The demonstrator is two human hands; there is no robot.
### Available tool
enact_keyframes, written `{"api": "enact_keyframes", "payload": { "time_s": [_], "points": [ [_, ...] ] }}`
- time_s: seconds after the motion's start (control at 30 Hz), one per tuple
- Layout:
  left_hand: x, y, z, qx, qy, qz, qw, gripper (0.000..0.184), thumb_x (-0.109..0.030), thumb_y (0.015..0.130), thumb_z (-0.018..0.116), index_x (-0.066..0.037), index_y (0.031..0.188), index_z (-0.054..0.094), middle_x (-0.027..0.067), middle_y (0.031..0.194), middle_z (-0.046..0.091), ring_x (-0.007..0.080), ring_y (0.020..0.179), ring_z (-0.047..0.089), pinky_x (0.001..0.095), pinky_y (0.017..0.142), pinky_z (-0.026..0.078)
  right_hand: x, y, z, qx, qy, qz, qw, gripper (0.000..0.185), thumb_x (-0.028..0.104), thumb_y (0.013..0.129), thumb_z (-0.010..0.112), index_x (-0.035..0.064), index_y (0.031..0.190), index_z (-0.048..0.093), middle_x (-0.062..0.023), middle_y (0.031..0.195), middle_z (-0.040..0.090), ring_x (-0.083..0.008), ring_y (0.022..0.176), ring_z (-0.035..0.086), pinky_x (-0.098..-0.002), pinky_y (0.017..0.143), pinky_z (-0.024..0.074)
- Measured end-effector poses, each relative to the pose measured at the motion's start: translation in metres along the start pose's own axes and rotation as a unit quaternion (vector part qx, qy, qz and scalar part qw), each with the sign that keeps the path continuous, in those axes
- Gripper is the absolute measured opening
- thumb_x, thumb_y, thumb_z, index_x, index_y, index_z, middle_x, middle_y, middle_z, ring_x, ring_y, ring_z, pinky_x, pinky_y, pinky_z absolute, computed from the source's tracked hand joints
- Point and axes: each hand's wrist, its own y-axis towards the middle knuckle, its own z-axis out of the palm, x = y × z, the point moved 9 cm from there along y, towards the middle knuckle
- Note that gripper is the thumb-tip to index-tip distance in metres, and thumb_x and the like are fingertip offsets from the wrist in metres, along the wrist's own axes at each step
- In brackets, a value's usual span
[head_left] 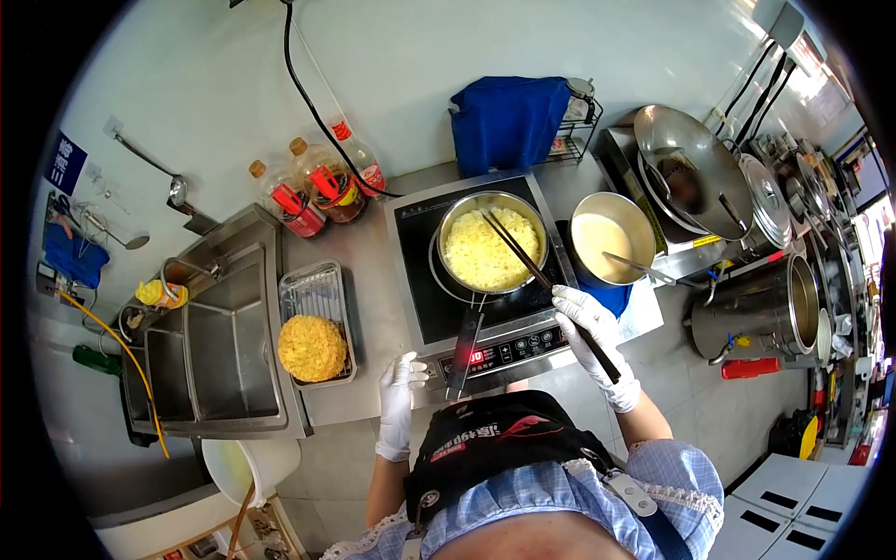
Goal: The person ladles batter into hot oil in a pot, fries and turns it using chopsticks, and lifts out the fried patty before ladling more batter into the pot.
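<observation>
In a white glove, my right hand (594,343) is closed round long dark chopsticks (515,246). Their tips reach into yellow, crumbly food (489,250) in a round pan (534,217) on the induction cooktop (417,308). The pan's dark handle (464,355) points towards me. My left hand (401,383), also gloved, is beside the cooktop's front left corner, its fingers partly curled and nothing visible in them. Left of the cooktop, a round golden fried cake (312,348) rests on a wire rack in a metal tray (351,366).
Right of the cooktop stands a pot (613,207) of pale liquid with a ladle. Farther right are a large wok (667,126) and a tall steel pot (747,313). Sauce bottles (331,187) and a blue cloth (509,121) are behind. A double sink (233,327) is at left.
</observation>
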Motion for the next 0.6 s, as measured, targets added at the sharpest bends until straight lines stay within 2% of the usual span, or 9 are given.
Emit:
{"api": "enact_keyframes", "payload": {
  "time_s": [0.1,0.27,0.6],
  "points": [
    [-0.001,0.000,0.002,0.001,0.004,0.000,1.000,0.030,-0.025,0.095,0.043,-0.001,0.107,0.057,0.0080,0.084,0.064,0.0122,0.067,0.060,0.0219,0.060,0.049,0.007,-0.002,-0.006,0.007,-0.004,0.002,1.000,0.026,-0.004,0.069,0.067,0.0008,0.094,0.063,-0.0164,0.098,0.063,-0.0280,0.088,0.063,-0.0308,0.077,0.0509],
    [0.003,0.003,-0.001,0.003,-0.002,-0.004,1.000,0.031,-0.024,0.095,0.042,0.000,0.108,0.057,0.0084,0.085,0.064,0.0127,0.068,0.061,0.0213,0.059,0.049,0.018,-0.017,-0.030,-0.047,-0.043,-0.006,0.998,0.029,-0.005,0.067,0.068,0.0009,0.096,0.063,-0.0175,0.098,0.063,-0.0293,0.089,0.063,-0.0321,0.078,0.0509],
    [0.002,0.004,0.005,0.025,-0.009,0.002,1.000,0.033,-0.026,0.095,0.042,0.000,0.110,0.055,0.0087,0.086,0.064,0.0134,0.069,0.061,0.0222,0.060,0.049,0.029,-0.024,-0.013,-0.017,-0.071,-0.026,0.997,0.025,-0.006,0.068,0.066,-0.0019,0.092,0.063,-0.0182,0.095,0.063,-0.0295,0.086,0.063,-0.0322,0.075,0.0510]
  ]
}}
